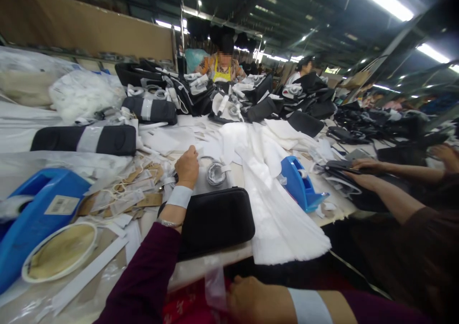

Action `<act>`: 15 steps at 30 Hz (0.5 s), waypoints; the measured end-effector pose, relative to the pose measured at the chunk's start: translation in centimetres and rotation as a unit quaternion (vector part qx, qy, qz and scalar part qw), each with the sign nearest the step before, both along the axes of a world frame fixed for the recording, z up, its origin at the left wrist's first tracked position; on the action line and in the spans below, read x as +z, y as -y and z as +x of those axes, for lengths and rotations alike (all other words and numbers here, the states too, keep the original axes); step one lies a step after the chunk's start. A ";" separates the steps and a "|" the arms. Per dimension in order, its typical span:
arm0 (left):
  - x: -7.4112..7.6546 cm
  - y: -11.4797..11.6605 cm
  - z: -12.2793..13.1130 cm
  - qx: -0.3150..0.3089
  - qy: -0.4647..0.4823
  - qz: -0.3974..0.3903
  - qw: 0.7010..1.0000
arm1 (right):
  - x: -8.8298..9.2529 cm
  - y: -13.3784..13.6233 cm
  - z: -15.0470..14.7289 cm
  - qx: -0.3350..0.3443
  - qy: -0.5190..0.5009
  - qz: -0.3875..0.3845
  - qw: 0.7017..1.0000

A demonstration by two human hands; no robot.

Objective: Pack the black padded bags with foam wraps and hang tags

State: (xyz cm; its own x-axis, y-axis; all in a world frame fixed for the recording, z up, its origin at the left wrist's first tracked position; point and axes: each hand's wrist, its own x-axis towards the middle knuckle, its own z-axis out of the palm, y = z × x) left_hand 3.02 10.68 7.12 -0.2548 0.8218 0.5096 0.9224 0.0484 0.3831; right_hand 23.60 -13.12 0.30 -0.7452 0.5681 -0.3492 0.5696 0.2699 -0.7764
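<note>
Noting hand positions at a crowded white tabletop [210, 260]. Left hand [187, 167]: back up, wrist raised, forearm rising from the near edge in a maroon sleeve [143, 276], with a white wristband [179, 196] above the wrist. Fingers bunched and angled down toward the tabletop, tips hidden behind the knuckles; cannot tell whether they pinch anything. Nearest things: a round silver coil in clear wrap [216, 173] just to its right, a black zip case [215, 221] beside the wrist, and kraft hang tags with loose string [138, 190] to its left. Right hand [258, 300]: low, past the near edge, fingers curled, beside a strip of clear plastic film [215, 290] that hangs over that edge in front of red material [182, 305]. Contact with the film looks likely; grip unconfirmed. Judgement: among loose tags and film, light fingertip contact and a steady wrist look best, keeping strings from snagging. Also present: a blue tape dispenser [301, 183] toward the right edge, layered white foam sheets [276, 218], and a co-worker's hands [366, 167] on a dark case, far right.
</note>
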 end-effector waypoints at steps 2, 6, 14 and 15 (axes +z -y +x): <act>0.0 0.0 -0.2 -0.019 0.005 0.029 0.999 | 4.1 -2.2 0.1 0.085 0.102 0.183 0.974; -0.2 -0.1 -0.3 -0.057 0.014 0.098 0.994 | 11.7 -10.2 -3.1 -0.005 0.144 0.417 0.898; 0.3 0.1 -0.6 -0.112 0.058 0.252 0.959 | 12.1 -24.3 -10.4 -0.193 0.094 0.466 0.859; 0.4 0.2 -0.6 -0.113 0.065 0.267 0.955 | 11.8 -25.1 -10.8 -0.206 0.079 0.448 0.866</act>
State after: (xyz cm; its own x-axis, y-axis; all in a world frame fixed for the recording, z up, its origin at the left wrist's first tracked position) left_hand 2.40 10.48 7.57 -0.1914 0.4960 0.8470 0.8286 -0.3809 0.4103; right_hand 12.84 12.02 12.06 -0.3981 0.8703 0.2899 0.8409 0.4725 -0.2637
